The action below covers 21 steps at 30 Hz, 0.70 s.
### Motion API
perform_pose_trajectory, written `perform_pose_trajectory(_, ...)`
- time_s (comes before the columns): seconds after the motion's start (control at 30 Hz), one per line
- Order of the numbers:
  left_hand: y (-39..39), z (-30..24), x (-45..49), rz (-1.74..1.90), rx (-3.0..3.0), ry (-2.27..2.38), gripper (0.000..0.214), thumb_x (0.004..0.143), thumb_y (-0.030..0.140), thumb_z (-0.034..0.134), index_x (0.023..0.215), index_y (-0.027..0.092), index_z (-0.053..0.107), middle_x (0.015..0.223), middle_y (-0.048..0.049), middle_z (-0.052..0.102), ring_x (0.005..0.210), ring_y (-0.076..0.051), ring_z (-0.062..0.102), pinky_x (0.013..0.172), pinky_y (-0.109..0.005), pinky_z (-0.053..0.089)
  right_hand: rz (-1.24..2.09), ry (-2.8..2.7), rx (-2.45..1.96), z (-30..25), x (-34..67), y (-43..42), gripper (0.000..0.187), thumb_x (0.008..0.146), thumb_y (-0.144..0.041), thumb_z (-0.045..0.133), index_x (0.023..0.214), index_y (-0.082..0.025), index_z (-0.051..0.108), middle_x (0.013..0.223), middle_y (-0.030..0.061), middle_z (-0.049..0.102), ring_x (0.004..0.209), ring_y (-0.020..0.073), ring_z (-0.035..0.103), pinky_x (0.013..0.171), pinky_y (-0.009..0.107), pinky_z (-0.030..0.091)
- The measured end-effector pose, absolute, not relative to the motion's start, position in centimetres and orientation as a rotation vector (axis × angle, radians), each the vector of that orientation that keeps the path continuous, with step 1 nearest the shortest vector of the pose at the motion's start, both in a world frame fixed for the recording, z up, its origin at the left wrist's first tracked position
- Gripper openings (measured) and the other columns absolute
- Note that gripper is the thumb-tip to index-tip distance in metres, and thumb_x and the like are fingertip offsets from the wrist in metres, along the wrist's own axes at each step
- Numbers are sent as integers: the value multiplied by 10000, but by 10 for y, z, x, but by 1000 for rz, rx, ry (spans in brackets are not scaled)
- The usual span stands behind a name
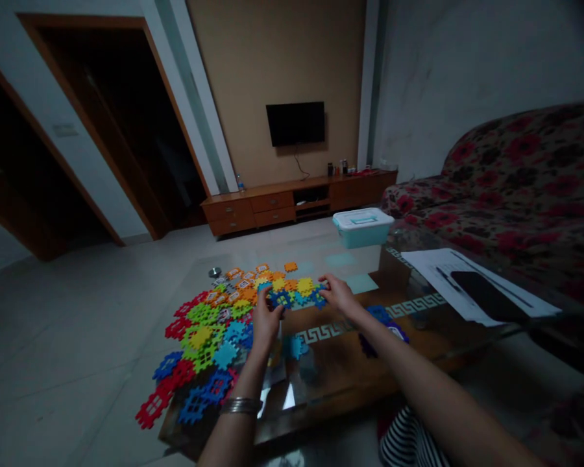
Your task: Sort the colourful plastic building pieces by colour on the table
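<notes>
A home living room around me, shown by 1 floral sofa (pixel 511 188), 1 wall-mounted television (pixel 295 123), 1 low wooden cabinet (pixel 292 202) and 1 glass-topped coffee table (pixel 370 344) on a tiled floor (pixel 73 344).

Dim, shadowy room, small white glare on the glass tabletop (pixel 288 395), wide-angle bending toward the edges.

Your left hand (pixel 267 322) and right hand (pixel 339 295) hide parts of the blue plastic tiles (pixel 281 299). Print on the papers (pixel 433 275) is too small to read.
</notes>
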<state>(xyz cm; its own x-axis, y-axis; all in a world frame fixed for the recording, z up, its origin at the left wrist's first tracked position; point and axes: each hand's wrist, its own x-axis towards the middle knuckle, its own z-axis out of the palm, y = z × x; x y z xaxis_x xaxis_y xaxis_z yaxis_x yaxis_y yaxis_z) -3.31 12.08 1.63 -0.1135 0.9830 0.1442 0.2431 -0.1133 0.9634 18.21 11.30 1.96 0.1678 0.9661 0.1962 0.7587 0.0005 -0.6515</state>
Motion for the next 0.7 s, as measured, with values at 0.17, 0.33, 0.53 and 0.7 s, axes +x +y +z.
perform_pose_trajectory(0.17, 107, 1, 37, 1021, 1449, 1272, 263, 694, 109, 679, 952, 162, 698, 660, 37, 601, 594, -102, 578, 575, -202, 468, 436, -1481, -1805, 15, 277, 91, 164, 775, -192, 591, 853, -166, 733, 853, 65, 741, 820, 198, 659, 726, 257, 464)
perform_pose_trajectory(0.33, 104, -10, 93, 900, 1423, 1222, 253, 702, 181, 747, 948, 136, 710, 606, 36, 600, 497, -93, 538, 515, -214, 443, 687, -1366, -1788, 6, 332, 72, 126, 699, -241, 635, 689, -142, 713, 676, 43, 708, 656, 177, 628, 615, 246, 452)
perform_pose_trajectory(0.53, 102, -24, 136, 819, 1472, 1276, 218, 693, 101, 749, 897, 123, 677, 570, 70, 515, 496, -82, 505, 511, -204, 425, 867, -1355, -1842, -3, 344, 69, 102, 654, -234, 668, 637, -136, 691, 563, 18, 654, 538, 131, 552, 542, 230, 419)
perform_pose_trajectory(0.7, 98, -23, 142, 830, 1629, 1342, 198, 674, 52, 737, 840, 142, 676, 752, 2, 603, 772, -145, 589, 750, -262, 462, 907, -1353, -1862, -13, 347, 74, 96, 656, -229, 672, 643, -136, 692, 525, 6, 626, 506, 118, 523, 492, 214, 381)
